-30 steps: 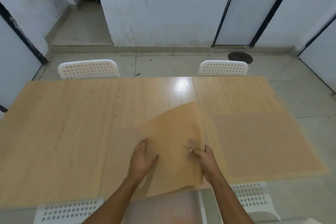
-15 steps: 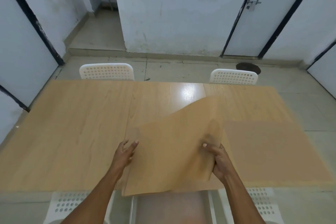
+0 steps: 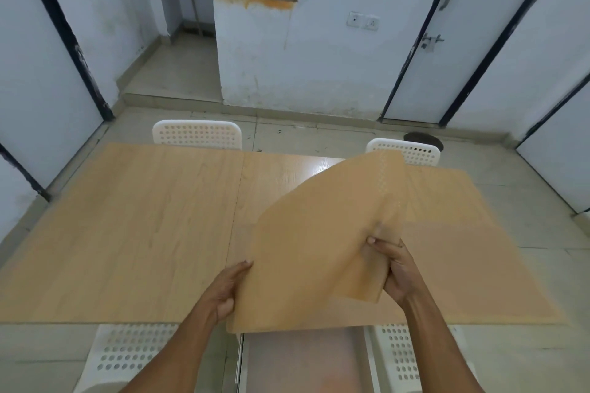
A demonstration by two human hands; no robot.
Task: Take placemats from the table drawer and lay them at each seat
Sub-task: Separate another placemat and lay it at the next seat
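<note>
Centrally, at about five o'clock, the right hand (image 3: 396, 271) pinched the near right edge of a tan placemat (image 3: 319, 249), thumb on top and fingers curled beneath. At seven o'clock the left hand (image 3: 228, 290) lay with fingers together along the mat's left edge; whether it gripped or only steadied could not be told. The placemat was lifted off the wooden table (image 3: 127, 226), curved and tilted, its long axis running from the near edge at six o'clock up toward one o'clock, where its far corner rose in front of a white perforated chair (image 3: 415, 151). A second placemat (image 3: 472, 265) lay flat on the table at three o'clock, its outline faint against the similar wood tone. Below the table edge at six o'clock an open drawer (image 3: 303, 360) showed, blurred and cut off by the frame. Another white chair (image 3: 197, 134) stood at eleven o'clock, and two more (image 3: 127, 354) sat partly hidden at the near side. Beyond lay a tiled floor (image 3: 303, 134), pale walls, a stained white counter (image 3: 255, 51) and a dark-framed door (image 3: 424, 73).
</note>
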